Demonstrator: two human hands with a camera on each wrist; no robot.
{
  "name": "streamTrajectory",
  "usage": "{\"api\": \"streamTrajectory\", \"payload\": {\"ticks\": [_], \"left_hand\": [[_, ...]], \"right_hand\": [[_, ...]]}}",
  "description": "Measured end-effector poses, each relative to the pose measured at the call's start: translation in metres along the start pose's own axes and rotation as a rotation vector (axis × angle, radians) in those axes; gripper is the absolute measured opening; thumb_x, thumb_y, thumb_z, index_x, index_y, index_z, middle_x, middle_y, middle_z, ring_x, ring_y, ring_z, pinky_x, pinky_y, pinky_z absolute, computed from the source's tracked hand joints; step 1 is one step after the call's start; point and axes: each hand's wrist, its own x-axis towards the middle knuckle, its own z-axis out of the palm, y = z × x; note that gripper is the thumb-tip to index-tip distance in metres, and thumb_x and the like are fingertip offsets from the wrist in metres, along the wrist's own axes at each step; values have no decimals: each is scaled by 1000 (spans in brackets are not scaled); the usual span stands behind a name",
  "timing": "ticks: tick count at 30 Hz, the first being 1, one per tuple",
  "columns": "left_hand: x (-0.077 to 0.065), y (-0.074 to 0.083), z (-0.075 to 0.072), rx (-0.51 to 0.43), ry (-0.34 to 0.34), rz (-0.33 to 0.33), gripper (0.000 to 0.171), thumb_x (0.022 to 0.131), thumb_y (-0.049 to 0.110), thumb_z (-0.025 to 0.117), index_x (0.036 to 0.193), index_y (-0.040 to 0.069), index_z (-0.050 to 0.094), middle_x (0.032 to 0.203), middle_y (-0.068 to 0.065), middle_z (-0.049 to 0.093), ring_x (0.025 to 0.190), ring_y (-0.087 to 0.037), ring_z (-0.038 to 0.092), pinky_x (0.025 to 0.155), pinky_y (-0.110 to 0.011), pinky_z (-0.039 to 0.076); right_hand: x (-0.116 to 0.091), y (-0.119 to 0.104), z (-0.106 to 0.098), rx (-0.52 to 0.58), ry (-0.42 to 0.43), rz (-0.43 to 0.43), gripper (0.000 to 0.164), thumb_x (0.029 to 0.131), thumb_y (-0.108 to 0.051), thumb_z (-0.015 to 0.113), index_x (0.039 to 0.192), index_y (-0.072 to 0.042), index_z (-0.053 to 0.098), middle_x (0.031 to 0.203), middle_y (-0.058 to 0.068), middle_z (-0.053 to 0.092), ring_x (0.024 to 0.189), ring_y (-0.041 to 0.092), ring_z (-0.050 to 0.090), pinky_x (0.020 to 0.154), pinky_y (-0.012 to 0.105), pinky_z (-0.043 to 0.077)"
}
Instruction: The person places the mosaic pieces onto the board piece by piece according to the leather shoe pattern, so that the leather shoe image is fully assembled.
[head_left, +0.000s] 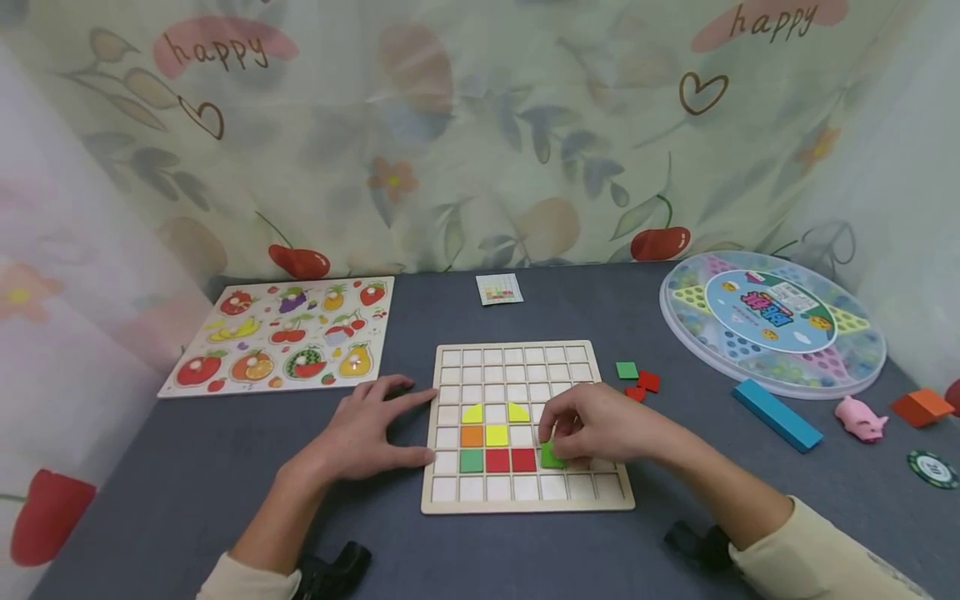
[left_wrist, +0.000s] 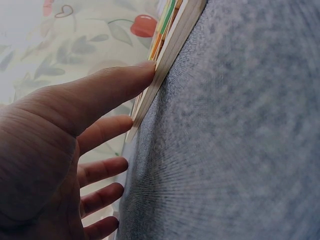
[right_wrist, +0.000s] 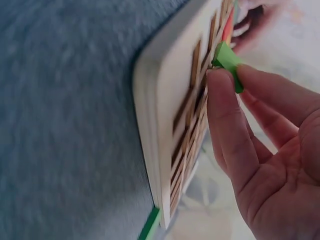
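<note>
A wooden grid board (head_left: 528,507) lies on the table. Its cells hold two rounded yellow pieces (head_left: 472,413), an orange tile (head_left: 472,436), a yellow tile (head_left: 497,435), a dark green tile (head_left: 471,461) and two red tiles (head_left: 497,461). My left hand (head_left: 360,429) has its thumb and index finger spread against the board's left edge, fingers fairly straight. Between thumb and fingertips, my right hand (head_left: 600,425) pinches a light green tile (right_wrist: 228,60). That tile is tilted over the grid, right beside the red pair in the head view.
Right of the board lie a loose green tile (head_left: 626,370) and two red pieces (head_left: 648,382). A small printed card (head_left: 499,289) is behind it. Farther right are a round game board (head_left: 675,325), blue block (head_left: 777,415), toy pig (head_left: 861,419) and chip (head_left: 933,470); at left, a fruit board (head_left: 262,336).
</note>
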Motion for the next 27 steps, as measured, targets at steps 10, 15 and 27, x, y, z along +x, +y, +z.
{"api": "streamTrajectory", "payload": {"ticks": [10,15,27], "left_hand": [[0,1,-1,-1,2,3,84,81,61,79,155,33,50,158,-12,38,142,-41,31,112,-70,28],[0,1,-2,2,3,-3,84,81,62,79,154,33,50,158,-12,39,142,-42,31,112,-70,29],[2,-1,1,7,-3,-11,84,81,61,80,154,33,50,158,-11,39,142,-41,31,112,-70,28]], "right_hand": [[5,-6,9,-60,56,49,13,87,-2,75,84,-14,78,70,-4,65,58,11,58,59,29,52],[5,-8,12,-158,100,18,17,86,-1,77,80,-17,76,72,-8,65,69,8,56,61,25,49],[-5,2,-8,-162,120,34,7,90,-14,78,94,-19,78,86,-8,70,80,11,61,73,28,52]]}}
